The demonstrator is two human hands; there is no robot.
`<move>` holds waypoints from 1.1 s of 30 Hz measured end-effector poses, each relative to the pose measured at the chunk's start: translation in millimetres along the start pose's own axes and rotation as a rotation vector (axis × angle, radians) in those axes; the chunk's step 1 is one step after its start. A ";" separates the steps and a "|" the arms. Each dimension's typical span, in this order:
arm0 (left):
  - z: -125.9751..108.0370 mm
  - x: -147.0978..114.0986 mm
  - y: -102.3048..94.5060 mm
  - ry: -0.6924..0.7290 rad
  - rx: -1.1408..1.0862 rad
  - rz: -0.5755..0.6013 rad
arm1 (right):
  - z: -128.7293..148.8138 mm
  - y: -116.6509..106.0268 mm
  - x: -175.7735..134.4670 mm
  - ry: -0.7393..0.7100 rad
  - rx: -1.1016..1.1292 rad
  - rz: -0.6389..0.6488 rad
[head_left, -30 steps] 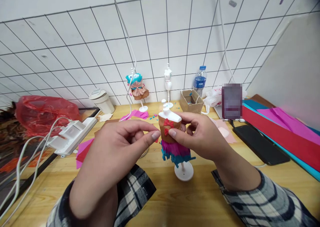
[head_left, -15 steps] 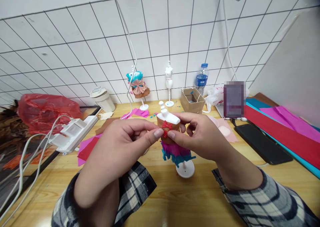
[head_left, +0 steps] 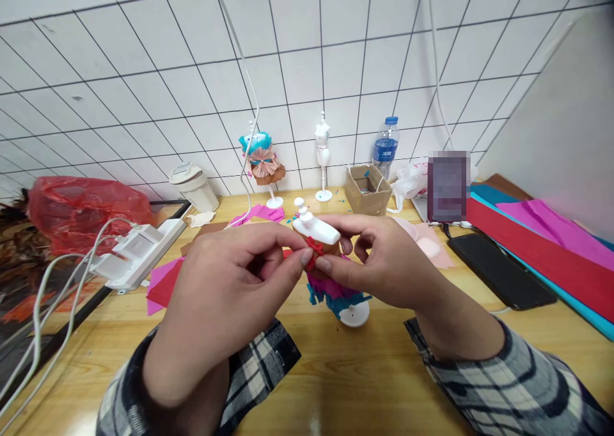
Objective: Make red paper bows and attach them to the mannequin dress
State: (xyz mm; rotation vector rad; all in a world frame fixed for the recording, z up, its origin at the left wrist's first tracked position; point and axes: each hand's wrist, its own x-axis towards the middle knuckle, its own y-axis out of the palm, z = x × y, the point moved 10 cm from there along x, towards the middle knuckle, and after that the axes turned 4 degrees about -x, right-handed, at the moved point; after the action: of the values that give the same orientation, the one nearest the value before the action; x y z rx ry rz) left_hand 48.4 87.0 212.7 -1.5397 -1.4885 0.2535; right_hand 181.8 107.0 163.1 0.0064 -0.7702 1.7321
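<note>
A small white dress-form mannequin (head_left: 317, 229) leans toward me between my hands. It wears a brown band and a magenta skirt (head_left: 334, 285) with a teal fringed hem (head_left: 341, 304). At its chest is a red bow (head_left: 314, 245). My left hand (head_left: 240, 279) is closed, its thumb and forefinger pinching the bow's near edge. My right hand (head_left: 384, 260) wraps the mannequin's side, its thumb pressed against the bow and its other fingers behind the torso. The round white base (head_left: 355, 315) shows below the skirt, tilted.
Behind stand a dressed mannequin (head_left: 263, 161), a bare mannequin (head_left: 323, 148), a cardboard box (head_left: 368, 196) and a water bottle (head_left: 385, 147). To the left are a power strip (head_left: 144, 257) and a lidded cup (head_left: 194, 186). A black phone (head_left: 501, 270) and coloured paper sheets (head_left: 542, 250) lie right.
The mannequin's top has tipped nearer to me and slightly left. The bow is now more covered by both thumbs, with the left fingers shifted a little right.
</note>
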 end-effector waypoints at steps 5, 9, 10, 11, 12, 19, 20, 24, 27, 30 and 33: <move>13.8 1.3 3.4 -0.094 -0.124 0.070 | -4.5 -3.6 0.5 0.021 0.021 -0.039; 20.4 3.6 22.1 -0.131 -0.263 0.237 | -9.1 -4.6 0.5 0.038 0.023 -0.058; 21.7 4.5 23.6 -0.144 -0.298 0.237 | -9.8 -4.4 0.5 0.041 0.027 -0.060; 22.9 5.1 25.3 -0.160 -0.328 0.238 | -10.4 -4.4 0.5 0.045 0.032 -0.062; 23.9 5.4 26.9 -0.176 -0.351 0.240 | -10.8 -4.6 0.4 0.048 0.036 -0.068; 24.7 4.6 27.2 -0.215 -0.358 0.223 | -10.9 -2.5 0.4 0.067 0.020 -0.039; 22.9 4.7 26.3 -0.202 -0.338 0.219 | -10.2 -2.3 0.5 0.062 0.018 -0.034; 14.6 5.4 22.8 -0.150 -0.244 0.193 | -8.6 -2.5 0.7 0.052 0.009 -0.026; 12.1 5.1 20.8 -0.129 -0.208 0.175 | -8.2 -3.0 0.8 0.046 0.010 -0.028; 15.7 3.8 21.7 -0.137 -0.218 0.189 | -9.6 -3.2 0.9 0.051 0.007 -0.031; 20.4 2.0 26.8 -0.163 -0.254 0.243 | -14.4 -2.7 0.6 0.094 -0.013 -0.023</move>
State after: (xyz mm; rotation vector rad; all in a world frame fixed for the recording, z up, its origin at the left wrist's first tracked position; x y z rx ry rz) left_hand 52.3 103.3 183.4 -1.9472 -1.5018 0.3491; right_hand 189.5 114.9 153.3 -0.0748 -0.7098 1.6927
